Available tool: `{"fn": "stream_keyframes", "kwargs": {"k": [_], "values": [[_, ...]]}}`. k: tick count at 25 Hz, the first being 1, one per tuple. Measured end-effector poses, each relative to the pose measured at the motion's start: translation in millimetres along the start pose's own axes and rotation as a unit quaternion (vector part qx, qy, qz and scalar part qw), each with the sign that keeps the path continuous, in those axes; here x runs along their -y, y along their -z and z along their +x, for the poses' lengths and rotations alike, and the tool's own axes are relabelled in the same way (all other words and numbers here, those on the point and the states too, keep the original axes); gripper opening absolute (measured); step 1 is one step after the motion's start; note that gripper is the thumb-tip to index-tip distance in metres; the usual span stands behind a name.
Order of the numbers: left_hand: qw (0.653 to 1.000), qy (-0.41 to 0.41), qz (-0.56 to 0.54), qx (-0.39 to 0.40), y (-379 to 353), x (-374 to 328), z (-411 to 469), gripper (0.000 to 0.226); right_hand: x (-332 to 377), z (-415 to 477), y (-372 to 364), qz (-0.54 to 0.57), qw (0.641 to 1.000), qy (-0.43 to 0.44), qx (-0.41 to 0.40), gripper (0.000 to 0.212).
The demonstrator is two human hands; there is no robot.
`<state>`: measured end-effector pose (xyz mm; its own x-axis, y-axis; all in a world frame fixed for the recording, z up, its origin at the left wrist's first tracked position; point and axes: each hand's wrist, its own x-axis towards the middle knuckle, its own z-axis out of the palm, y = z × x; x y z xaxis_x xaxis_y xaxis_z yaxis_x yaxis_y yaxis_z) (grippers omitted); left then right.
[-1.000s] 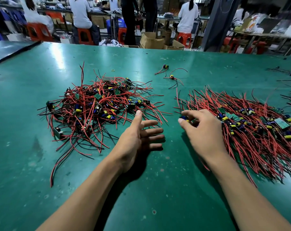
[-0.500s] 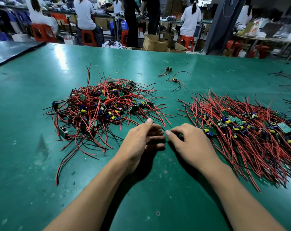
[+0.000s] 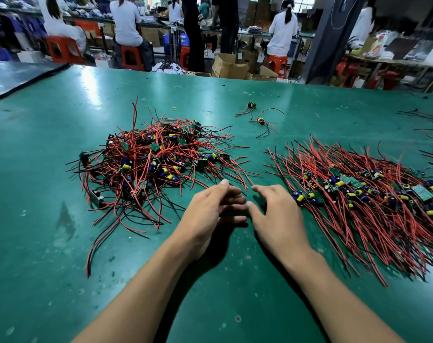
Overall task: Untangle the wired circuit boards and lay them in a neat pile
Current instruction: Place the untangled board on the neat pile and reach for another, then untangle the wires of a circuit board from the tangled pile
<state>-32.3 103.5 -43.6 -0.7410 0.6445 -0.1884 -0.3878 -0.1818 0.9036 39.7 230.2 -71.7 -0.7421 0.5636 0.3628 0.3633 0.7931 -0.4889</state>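
Observation:
A tangled heap of small circuit boards with red and black wires [image 3: 151, 162] lies left of centre on the green table [image 3: 49, 243]. On the right, a combed pile of the same boards [image 3: 364, 194] has its wires running roughly parallel. My left hand [image 3: 210, 214] hovers between the two, fingers straight and loosely spread, holding nothing. Facing it fingertip to fingertip, my right hand [image 3: 277, 216] has relaxed, slightly bent fingers and is empty too. Its knuckles sit just left of the combed pile's nearest board.
Two loose wired boards [image 3: 260, 120] and a small yellow rubber band [image 3: 175, 108] lie farther back. More wires show at the table's right edge [image 3: 430, 125]. Beyond the far edge are cardboard boxes [image 3: 232, 65], red stools and several seated or standing people.
My right hand left the combed pile, where it touched a board, and moved left to meet my left hand. The left hand's fingers closed together slightly.

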Motion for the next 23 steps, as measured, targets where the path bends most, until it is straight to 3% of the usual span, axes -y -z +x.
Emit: {"fn": "stream_keyframes", "kwargs": {"k": [3, 6, 11, 17, 19, 21, 23], "values": [[1.0, -0.014, 0.004, 0.011, 1, 0, -1, 0.031, -1, 14, -5, -0.015, 0.999, -0.043, 0.0, 0.052], [1.0, -0.021, 0.014, 0.012, 5, 0, -3, 0.03, 7, 32, -14, -0.119, 0.989, -0.07, 0.058, 0.065], [1.0, -0.018, 0.005, 0.017, 7, -2, -3, 0.027, 18, 40, -15, -0.066, 0.996, -0.03, 0.053, 0.023], [1.0, -0.007, -0.018, 0.016, 7, -4, 1, 0.028, 16, -16, 1, 0.002, 0.997, 0.039, 0.07, 0.024], [1.0, -0.009, -0.025, 0.008, 8, -4, 1, 0.029, 17, -13, 2, 0.065, 0.994, 0.003, 0.084, 0.022], [0.999, -0.009, -0.031, -0.001, 9, -4, 2, 0.029, 18, -8, 3, 0.206, 0.975, -0.037, 0.078, 0.02], [0.999, -0.003, -0.032, -0.004, 10, -5, 2, 0.029, 16, -4, 9, 0.327, 0.943, -0.056, 0.014, 0.016]]}}
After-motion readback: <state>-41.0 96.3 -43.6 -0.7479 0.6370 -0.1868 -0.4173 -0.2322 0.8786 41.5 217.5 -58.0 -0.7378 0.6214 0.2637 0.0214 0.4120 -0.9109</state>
